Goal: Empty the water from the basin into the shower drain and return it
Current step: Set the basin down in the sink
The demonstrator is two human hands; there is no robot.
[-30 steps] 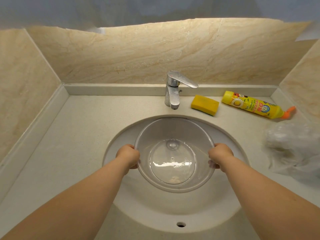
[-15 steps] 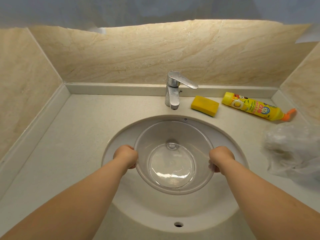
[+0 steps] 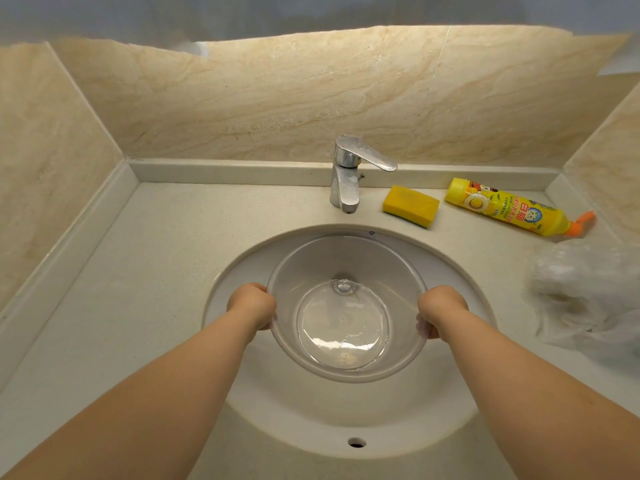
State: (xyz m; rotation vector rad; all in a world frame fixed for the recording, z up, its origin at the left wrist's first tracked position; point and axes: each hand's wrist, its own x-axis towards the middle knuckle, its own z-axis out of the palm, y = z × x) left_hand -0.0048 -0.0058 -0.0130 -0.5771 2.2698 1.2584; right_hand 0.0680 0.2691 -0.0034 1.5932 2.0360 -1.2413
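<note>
gripping the clear plastic basin (image 3: 346,306) at opposite rim edges with left hand (image 3: 252,305) and right hand (image 3: 440,310) both closed, inside the sink (image 3: 242,271), probably light, stiff, slippery wet, water (image 3: 343,336) sloshy so keep level

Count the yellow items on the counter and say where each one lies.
2. The sponge lies just right of the faucet; the bottle lies on its side farther right, near the corner. None seems hidden.
</note>
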